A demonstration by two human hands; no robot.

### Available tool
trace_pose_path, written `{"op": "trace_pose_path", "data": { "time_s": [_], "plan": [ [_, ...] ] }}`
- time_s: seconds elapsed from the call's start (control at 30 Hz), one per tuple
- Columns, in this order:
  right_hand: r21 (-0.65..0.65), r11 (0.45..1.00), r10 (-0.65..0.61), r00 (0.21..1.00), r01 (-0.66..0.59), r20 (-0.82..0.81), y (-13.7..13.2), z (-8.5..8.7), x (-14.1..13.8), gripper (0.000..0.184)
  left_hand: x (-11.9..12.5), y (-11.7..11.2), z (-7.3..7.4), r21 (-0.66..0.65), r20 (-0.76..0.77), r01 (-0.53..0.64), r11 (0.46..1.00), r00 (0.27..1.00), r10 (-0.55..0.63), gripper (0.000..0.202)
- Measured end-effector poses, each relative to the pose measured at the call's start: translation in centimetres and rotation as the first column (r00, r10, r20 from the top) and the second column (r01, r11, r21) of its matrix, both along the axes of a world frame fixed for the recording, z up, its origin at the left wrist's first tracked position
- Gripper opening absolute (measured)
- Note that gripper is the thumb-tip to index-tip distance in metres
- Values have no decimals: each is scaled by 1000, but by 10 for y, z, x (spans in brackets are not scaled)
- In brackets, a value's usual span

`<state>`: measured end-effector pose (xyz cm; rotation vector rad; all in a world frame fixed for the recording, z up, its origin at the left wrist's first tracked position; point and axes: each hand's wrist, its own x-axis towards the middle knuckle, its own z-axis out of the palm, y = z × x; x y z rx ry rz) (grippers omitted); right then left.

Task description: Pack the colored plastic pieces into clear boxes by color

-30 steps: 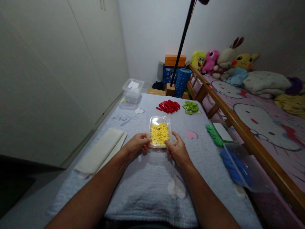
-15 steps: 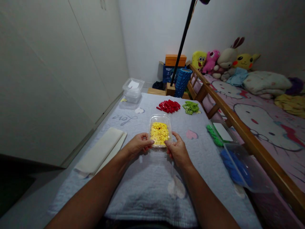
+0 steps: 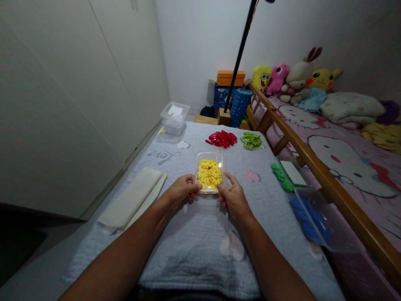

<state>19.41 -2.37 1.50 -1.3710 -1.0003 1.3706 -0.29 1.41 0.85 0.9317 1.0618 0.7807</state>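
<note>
While both hands pinch its near corners, box [image 3: 210, 154] of yellow pieces [image 3: 209, 174] is mid-blanket [image 3: 200, 234]. Left hand [image 3: 181, 193] and right hand [image 3: 233, 198] fingers clamped on rim. Probably light, thin, flexy plastic; grip rim corners, keep level.

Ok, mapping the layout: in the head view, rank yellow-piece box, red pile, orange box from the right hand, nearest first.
1. Yellow-piece box, gripped by right hand.
2. Red pile, farther up the blanket.
3. Orange box, by far wall.
</note>
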Motion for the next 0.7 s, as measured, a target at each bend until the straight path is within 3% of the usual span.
{"op": "trace_pose_path", "data": {
  "time_s": [0.37,0.57,0.7],
  "plan": [
    [-20,1000,22,997,-24,-73,2,-3,1,89,4,-3,3,-70,43,-35,997,998,38,38],
    [-23,1000,12,999,-13,-46,2,-2,2,82,4,-2,6,-90,21,-11,996,1000,13,38],
    [-54,996,77,997,-75,23,4,-1,7,78,2,1,5,-86,2,23,996,1000,-23,40]
  ]
}}
